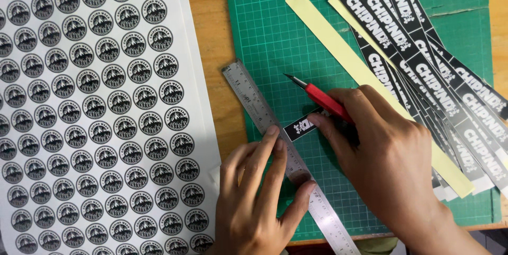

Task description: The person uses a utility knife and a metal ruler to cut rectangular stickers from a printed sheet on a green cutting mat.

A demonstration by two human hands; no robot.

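A: Item one?
B: Steel ruler (275,144), laid slantwise from 11 o'clock to 5 o'clock across the edge of the green cutting mat (275,33). Pinned flat by left hand (259,197), fingers (270,144) spread and pressing down on the blade, thumb against its 3 o'clock edge; likely so placed to stop the ruler slipping.

A: Item two?
B: Red craft knife (320,99), clamped in right hand (386,154), fingers closed tight round the handle, blade tip aimed toward 10 o'clock and raised off the ruler's edge.

A: Item three?
B: Small black printed label strip (300,128), flat on the mat, butted against the ruler's 3 o'clock side, partly under the right fingertips; held there, seemingly, for squaring to the straight edge.

A: Surroundings?
B: Heap of black label strips (423,64) at 2 o'clock, with pale yellow backing strips (338,48) fanned alongside. Sheet of round black-and-white stickers (95,112) at 9 o'clock, on the wooden counter (211,33).
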